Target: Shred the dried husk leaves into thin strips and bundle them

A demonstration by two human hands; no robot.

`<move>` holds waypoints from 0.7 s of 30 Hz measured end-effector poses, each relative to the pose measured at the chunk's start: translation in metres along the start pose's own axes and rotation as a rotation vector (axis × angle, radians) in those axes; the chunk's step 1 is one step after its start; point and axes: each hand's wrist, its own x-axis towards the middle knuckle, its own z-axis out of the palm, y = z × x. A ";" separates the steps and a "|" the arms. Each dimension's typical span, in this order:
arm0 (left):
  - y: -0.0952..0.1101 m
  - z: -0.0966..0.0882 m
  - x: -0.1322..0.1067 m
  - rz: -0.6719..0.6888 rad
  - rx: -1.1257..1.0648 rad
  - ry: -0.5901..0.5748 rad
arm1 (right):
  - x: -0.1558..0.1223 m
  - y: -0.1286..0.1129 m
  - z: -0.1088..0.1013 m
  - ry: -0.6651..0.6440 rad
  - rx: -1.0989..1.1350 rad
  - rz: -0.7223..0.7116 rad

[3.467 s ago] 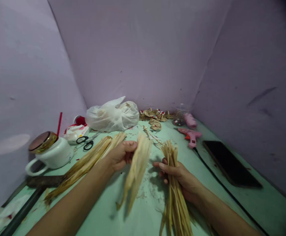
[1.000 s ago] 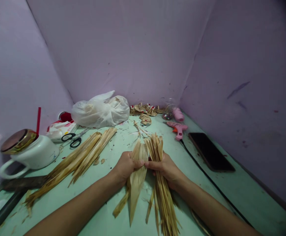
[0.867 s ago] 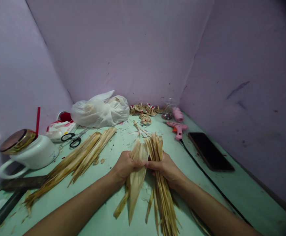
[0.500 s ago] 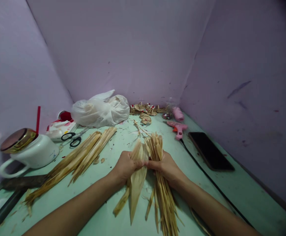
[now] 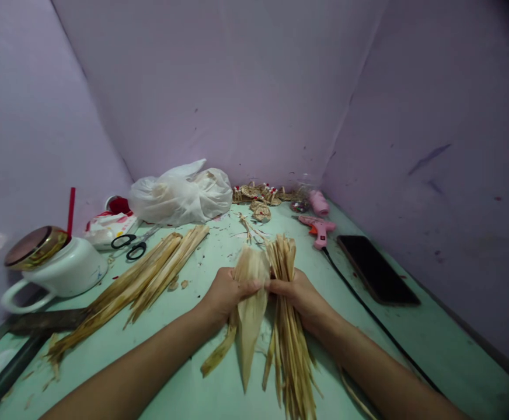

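Broad pale dried husk [image 5: 253, 303] is pinched near its top between the fingertips of both hands, which were apart seconds ago and have now met on it. The left hand [image 5: 222, 294] curls round it. The right hand [image 5: 302, 296] also clasps a bundle of thin straw-coloured strips [image 5: 289, 350], both forearms low over the mint-green table [image 5: 412, 350].

Broad dry husk [image 5: 253, 312] beside strip bundle [image 5: 289, 350]

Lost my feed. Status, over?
Left hand grips wide dried husk. Right hand grips husk-strip bundle. Glue gun cord beside right forearm, apart.
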 end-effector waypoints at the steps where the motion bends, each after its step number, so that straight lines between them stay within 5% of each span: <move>1: 0.001 -0.001 0.001 -0.014 -0.029 -0.003 | 0.000 -0.002 -0.001 -0.004 0.038 0.021; 14: 0.000 -0.007 0.009 0.010 -0.081 0.092 | 0.004 -0.038 -0.029 0.026 0.306 0.158; 21: 0.003 -0.006 0.010 0.016 -0.019 0.126 | -0.006 -0.064 -0.057 -0.152 0.450 -0.080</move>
